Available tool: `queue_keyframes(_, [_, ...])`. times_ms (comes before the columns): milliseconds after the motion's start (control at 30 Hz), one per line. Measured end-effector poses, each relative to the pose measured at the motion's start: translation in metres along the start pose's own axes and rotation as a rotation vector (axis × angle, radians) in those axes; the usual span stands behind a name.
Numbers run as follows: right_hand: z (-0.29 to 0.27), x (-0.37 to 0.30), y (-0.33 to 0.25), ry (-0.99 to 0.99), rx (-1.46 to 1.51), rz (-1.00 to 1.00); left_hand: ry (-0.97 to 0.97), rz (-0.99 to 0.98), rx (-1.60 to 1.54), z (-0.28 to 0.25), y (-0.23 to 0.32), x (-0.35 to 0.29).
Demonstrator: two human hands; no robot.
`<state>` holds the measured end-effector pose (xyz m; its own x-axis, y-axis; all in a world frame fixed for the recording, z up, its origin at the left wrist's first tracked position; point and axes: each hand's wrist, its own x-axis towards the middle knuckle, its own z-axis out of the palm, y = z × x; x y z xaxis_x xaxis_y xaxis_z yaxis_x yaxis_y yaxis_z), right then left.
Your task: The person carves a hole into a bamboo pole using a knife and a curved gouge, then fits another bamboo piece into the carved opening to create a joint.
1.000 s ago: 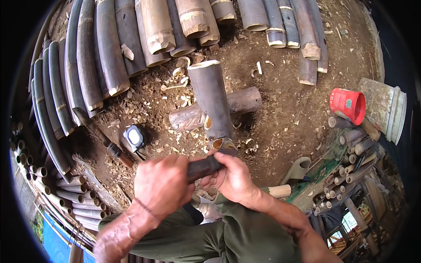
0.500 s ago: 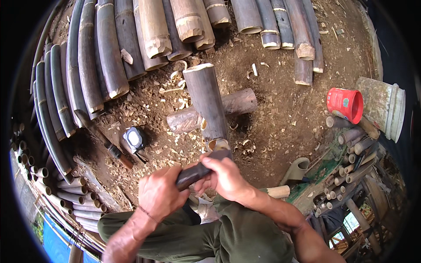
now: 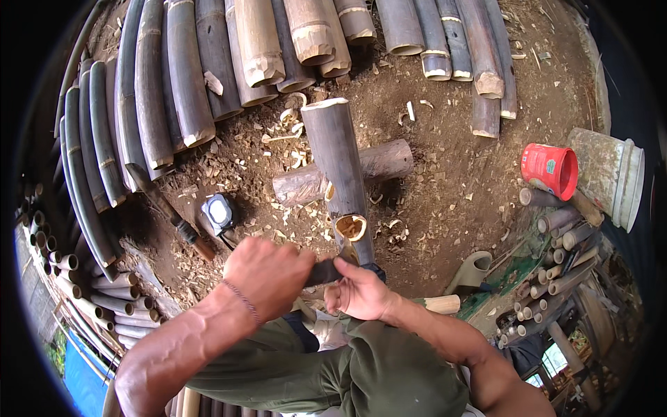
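Note:
A dark bamboo section (image 3: 332, 142) lies pointing toward me across a thick brown bamboo piece (image 3: 389, 160). Near its close end is a carved opening (image 3: 351, 227) with a pale cut rim, and a smaller notch shows on its left side. My left hand (image 3: 267, 278) is closed around the dark handle of a knife (image 3: 323, 272). The short blade, partly hidden, points at the bamboo just below the opening. My right hand (image 3: 365, 288) presses its thumb on the knife near the blade, fingers curled beneath.
Several bamboo poles (image 3: 187, 83) lie in a row along the far side. On the left are a tape measure (image 3: 219, 213) and a machete (image 3: 174, 219). A red container (image 3: 545, 170) and a dirty white bucket (image 3: 601, 174) stand right, above stacked bamboo (image 3: 556, 243). Shavings litter the soil.
The knife has drawn back toward me, uncovering the carved opening. My left hand has moved right and slightly up, its wrist turning. The whole view has shifted slightly.

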<state>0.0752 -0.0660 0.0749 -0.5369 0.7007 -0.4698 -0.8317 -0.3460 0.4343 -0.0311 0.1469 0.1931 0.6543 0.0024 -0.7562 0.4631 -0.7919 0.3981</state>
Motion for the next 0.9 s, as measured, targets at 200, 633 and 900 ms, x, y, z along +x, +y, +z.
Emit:
queue_keyframes(200, [0.024, -0.021, -0.009, 0.599, -0.703, -0.064, 0.261, -0.173, -0.565, 0.125, 0.05, -0.018])
queue_keyframes(633, [-0.012, -0.01, 0.003, 0.273, -0.481, -0.082, 0.382, -0.237, -0.045, 0.127, 0.046, -0.014])
queue_keyframes(900, [0.006, -0.009, -0.002, 0.466, -0.563, -0.073, 0.084, -0.044, -0.388, 0.107, 0.006, -0.009])
